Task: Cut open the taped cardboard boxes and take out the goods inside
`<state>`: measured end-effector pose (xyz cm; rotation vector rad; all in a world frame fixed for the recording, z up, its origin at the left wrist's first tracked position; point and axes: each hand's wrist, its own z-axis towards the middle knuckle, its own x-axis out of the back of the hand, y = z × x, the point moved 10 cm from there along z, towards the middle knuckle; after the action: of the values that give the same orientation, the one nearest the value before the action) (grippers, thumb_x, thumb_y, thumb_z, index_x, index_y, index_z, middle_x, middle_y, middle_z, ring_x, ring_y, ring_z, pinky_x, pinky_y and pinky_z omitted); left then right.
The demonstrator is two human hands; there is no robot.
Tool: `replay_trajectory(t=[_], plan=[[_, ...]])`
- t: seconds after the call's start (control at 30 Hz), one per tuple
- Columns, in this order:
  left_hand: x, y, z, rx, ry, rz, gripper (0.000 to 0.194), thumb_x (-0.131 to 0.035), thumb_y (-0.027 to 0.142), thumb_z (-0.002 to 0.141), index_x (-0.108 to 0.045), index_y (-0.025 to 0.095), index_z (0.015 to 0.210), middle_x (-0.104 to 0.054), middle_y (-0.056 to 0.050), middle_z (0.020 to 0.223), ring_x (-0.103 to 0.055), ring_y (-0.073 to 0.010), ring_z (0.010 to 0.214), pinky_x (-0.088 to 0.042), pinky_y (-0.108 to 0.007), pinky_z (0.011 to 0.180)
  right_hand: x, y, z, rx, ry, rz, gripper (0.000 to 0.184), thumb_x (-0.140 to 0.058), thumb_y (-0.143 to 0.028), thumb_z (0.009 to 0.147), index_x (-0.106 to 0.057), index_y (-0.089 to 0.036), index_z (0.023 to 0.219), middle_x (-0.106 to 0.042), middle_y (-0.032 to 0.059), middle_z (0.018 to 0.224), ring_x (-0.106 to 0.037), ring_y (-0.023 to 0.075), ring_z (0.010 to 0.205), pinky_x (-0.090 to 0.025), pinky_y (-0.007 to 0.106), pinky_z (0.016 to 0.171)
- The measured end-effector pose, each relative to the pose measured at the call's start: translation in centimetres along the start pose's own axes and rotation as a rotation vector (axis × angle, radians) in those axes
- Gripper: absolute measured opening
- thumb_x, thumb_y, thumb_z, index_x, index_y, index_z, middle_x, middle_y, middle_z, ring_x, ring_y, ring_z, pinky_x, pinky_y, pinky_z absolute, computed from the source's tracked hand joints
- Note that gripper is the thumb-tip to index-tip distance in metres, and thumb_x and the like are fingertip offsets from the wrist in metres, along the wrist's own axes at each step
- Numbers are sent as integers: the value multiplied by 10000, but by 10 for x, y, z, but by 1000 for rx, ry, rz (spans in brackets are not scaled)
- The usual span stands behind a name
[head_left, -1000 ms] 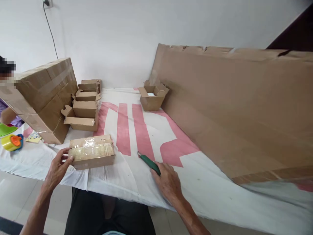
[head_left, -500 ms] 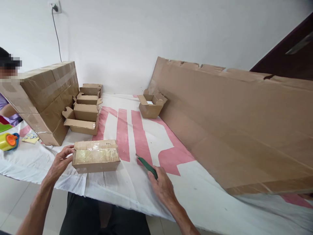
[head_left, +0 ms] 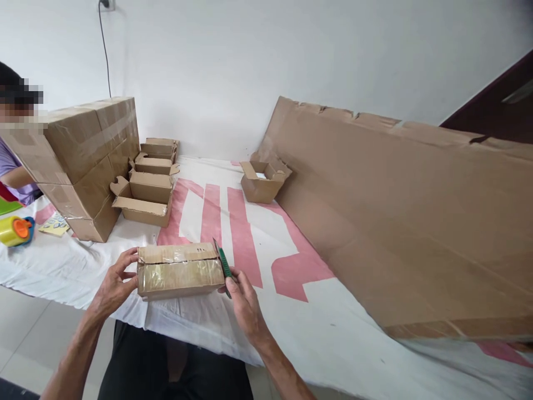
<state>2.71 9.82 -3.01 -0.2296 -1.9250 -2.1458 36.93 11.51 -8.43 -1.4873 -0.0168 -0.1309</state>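
Wall (head_left: pixel 216 66): white, a dark cable (head_left: pixel 105 58) hanging down it at the left.
Cloth (head_left: pixel 333 344): white with pink shapes, creased, covering the table.
Box (head_left: pixel 179 275): lying on the cloth near its front edge, between the two hands; shiny tape on top, a dark seam running lengthwise.
Left hand (head_left: pixel 116 282): half open, thumb and fingers apart, tips against the box's left end; whether it grips or only steadies, I cannot tell.
Right hand (head_left: pixel 245 303): closed around the cutter (head_left: pixel 225 262), just beside the box's right end.
Cutter: green handle, blade pointing away from the person, near the far right corner of the box top.
Open boxes (head_left: pixel 144 215): a row beside the taped stack (head_left: pixel 89 153), flaps up.
Carton (head_left: pixel 259 191): open, something white inside, by the big cardboard sheet (head_left: pixel 375 222).
Far left: yellow roll (head_left: pixel 9 232), patterned paper (head_left: pixel 55 225), another person's purple sleeve (head_left: pixel 10 166).
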Motion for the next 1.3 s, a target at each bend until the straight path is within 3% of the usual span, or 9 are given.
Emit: replay_trajectory(t=[0.17, 0.3, 0.37, 0.47, 0.57, 0.73, 1.13, 1.3], plan=[[-19, 0, -1, 20, -54, -34, 330, -830, 450, 836, -825, 278, 1117, -526, -124, 1641, -534, -385, 1507, -626, -426, 1013, 31, -8, 0, 22, 18, -59, 451, -601, -627, 973, -696, -217, 1135, -748, 91, 1014, -673, 247, 866, -590, 387, 800], [-24, 7, -1, 4, -63, -30, 286, -809, 379, 848, -833, 290, 1120, -513, -110, 1667, -488, -380, 1552, -603, -427, 1054, 39, -52, 14, 141, -9, -151, 400, -559, -579, 1007, -722, -214, 1020, -630, 11, 758, -547, 191, 683, -488, 322, 656], [-24, 8, -3, 5, -66, -15, 333, -798, 335, 844, -827, 309, 1174, -506, -102, 1676, -471, -374, 1566, -592, -427, 1068, 24, -81, 18, 194, -125, -186, 375, -551, -544, 1020, -732, -215, 1026, -589, -8, 720, -521, 183, 659, -455, 311, 630], [-26, 9, -6, 3, -80, -30, 377, -785, 316, 843, -821, 313, 1219, -505, -102, 1669, -446, -369, 1581, -593, -415, 1065, -16, -126, 18, 286, -374, -218, 334, -531, -473, 1037, -749, -221, 1055, -677, 21, 855, -605, 204, 779, -496, 325, 736], [-27, 8, -5, -4, -86, -54, 383, -784, 328, 855, -817, 292, 1236, -502, -111, 1657, -439, -368, 1580, -612, -391, 1030, -56, -152, 15, 358, -581, -275, 301, -519, -404, 1038, -755, -217, 1022, -707, 38, 900, -624, 208, 825, -489, 337, 778], [-28, 7, -4, 5, -98, -55, 397, -794, 337, 857, -820, 280, 1249, -496, -115, 1659, -443, -375, 1572, -625, -378, 1009, -83, -163, 21, 421, -667, -394, 265, -532, -355, 1017, -740, -200, 963, -657, 8, 795, -579, 170, 730, -415, 313, 692], [-30, 6, -2, -30, -128, -4, 390, -735, 360, 910, -803, 282, 1286, -485, -111, 1655, -475, -347, 1544, -636, -353, 979, -93, -173, 23, 445, -713, -621, 228, -564, -292, 1010, -704, -187, 864, -607, -13, 747, -500, 137, 679, -343, 301, 669], [-30, 11, -2, -38, -143, 41, 385, -726, 382, 911, -799, 303, 1281, -500, -100, 1642, -498, -338, 1520, -631, -374, 990, -103, -176, 28, 423, -729, -766, 310, -575, -262, 995, -564, -202, 691, -536, -32, 676, -430, 124, 630, -298, 301, 637]])
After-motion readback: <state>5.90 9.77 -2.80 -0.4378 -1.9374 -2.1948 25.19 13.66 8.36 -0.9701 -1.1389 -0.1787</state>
